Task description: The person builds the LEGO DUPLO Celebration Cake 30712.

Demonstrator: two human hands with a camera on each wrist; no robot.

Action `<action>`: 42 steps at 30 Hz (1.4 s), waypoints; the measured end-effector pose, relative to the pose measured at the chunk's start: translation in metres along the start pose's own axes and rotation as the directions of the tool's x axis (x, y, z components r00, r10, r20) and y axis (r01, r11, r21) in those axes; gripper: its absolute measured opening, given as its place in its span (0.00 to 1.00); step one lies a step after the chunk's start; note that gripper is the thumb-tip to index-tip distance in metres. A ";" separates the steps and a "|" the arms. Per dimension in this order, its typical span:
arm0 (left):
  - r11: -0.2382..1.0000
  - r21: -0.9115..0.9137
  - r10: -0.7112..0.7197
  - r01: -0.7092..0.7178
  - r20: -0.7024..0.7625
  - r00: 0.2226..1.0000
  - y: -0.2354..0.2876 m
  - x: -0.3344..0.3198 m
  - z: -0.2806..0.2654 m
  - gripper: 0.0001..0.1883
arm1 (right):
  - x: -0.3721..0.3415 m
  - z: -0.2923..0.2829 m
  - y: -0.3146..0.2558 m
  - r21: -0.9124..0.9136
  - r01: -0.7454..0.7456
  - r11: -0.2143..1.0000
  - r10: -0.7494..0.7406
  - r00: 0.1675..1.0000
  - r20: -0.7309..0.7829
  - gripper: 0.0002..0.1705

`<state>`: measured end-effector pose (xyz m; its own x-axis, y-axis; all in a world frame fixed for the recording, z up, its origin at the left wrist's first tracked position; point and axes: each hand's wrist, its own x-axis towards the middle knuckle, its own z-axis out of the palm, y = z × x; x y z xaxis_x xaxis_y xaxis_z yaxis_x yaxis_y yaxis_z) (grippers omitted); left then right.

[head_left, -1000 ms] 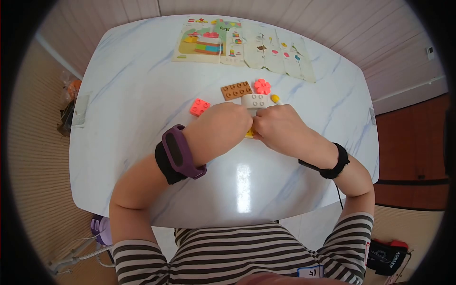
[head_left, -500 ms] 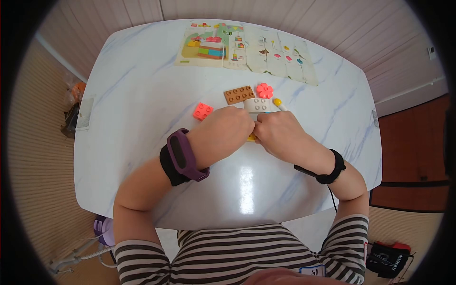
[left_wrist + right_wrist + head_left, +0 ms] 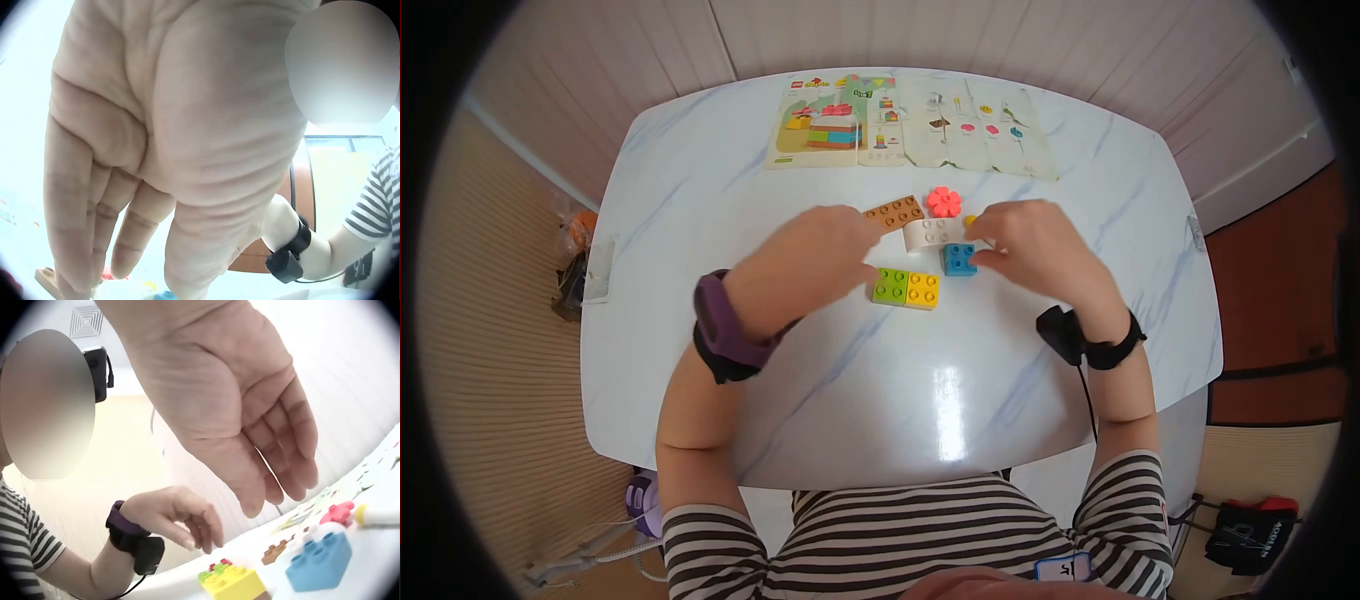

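Centre of frame: green brick (image 3: pixel 890 287), yellow brick (image 3: pixel 922 291) touching; blue brick (image 3: pixel 957 260) just above right.
Left hand (image 3: pixel 812 262), left of centre, and right hand (image 3: pixel 1042 250), right of centre: both empty, fingers loose.

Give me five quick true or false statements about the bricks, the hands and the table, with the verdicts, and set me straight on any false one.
1. The blue brick is nearer to the right hand than to the left hand. True.
2. The right hand grips the blue brick. False: the right wrist view shows a gap between them.
3. The green brick and the yellow brick sit side by side, touching. True.
4. The purple band is on the right wrist. False: it is on the left.
5. The printed sheet lies beyond the bricks on the table. True.
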<state>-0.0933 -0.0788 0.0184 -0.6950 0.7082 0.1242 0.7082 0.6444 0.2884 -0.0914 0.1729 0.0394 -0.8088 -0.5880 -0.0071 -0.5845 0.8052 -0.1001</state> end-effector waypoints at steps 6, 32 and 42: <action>0.997 -0.003 -0.074 0.074 0.042 0.996 0.002 0.005 -0.011 0.09 | -0.001 0.016 0.021 -0.028 -0.065 0.997 0.068 0.993 0.096 0.17; 0.985 -0.164 0.043 -0.045 -0.017 0.999 0.017 0.017 0.007 0.28 | -0.003 0.022 -0.006 0.279 0.245 0.929 -0.163 0.944 -0.286 0.19; 0.935 -0.336 0.116 -0.112 -0.009 0.993 0.027 0.019 0.003 0.32 | -0.003 0.024 -0.014 0.202 0.317 0.927 -0.259 0.928 -0.268 0.19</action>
<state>-0.0866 -0.0473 0.0257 -0.6092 0.7757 0.1652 0.6984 0.4261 0.5750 -0.0794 0.1619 0.0165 -0.6165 -0.7336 0.2861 -0.7850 0.5443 -0.2959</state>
